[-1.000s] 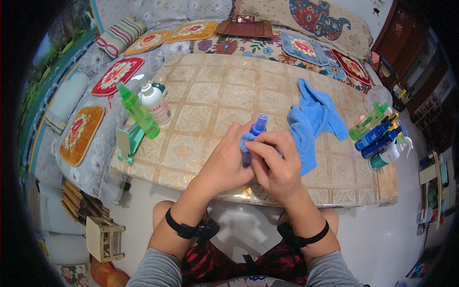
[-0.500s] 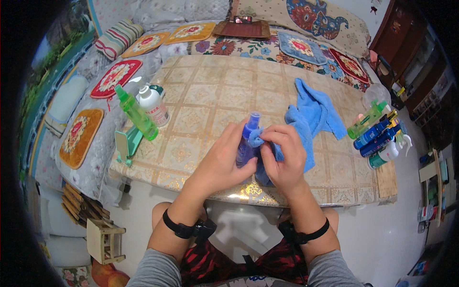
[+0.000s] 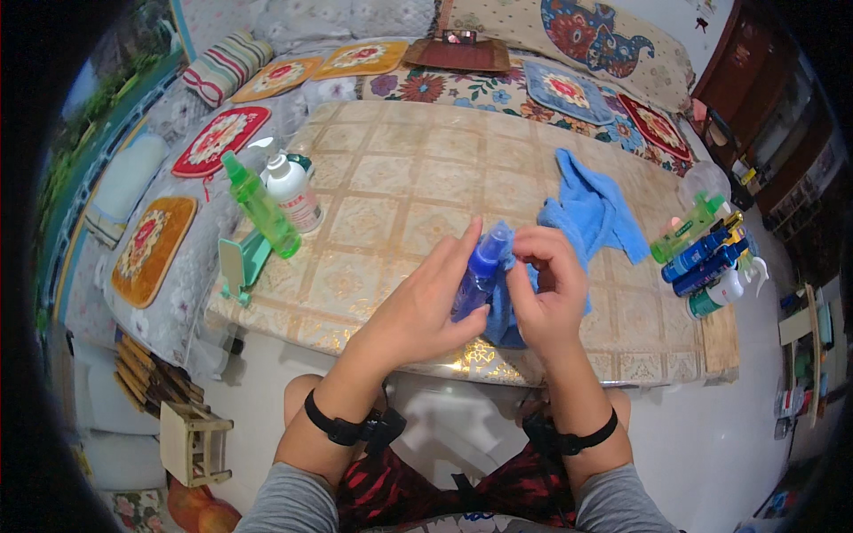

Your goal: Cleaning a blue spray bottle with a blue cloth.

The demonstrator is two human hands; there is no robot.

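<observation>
Hands meet over the near edge of a table (image 3: 400, 186) covered in a beige and gold patterned cloth, and we look down on them from above. Our left hand (image 3: 426, 306) is curled around a small blue bottle (image 3: 480, 274), gripping it at a tilt with its cap pointing toward one o'clock. Our right hand (image 3: 546, 289) sits just beside it, fingers bunched around a fold of blue cloth (image 3: 591, 209) that presses against the bottle's side. The rest of that cloth trails away across the table toward one o'clock.

At ten o'clock from the hands stands a tall green bottle (image 3: 259, 206), with a white bottle (image 3: 291, 191) just behind it and a teal stand (image 3: 240, 265) at the table's left edge. At three o'clock, near the right edge, a cluster of bottles (image 3: 706, 258) lies together, green, blue and white. Both wrists wear black bands. Beyond the table at twelve o'clock spreads a floral bedspread (image 3: 444, 84) with patterned cushions.
</observation>
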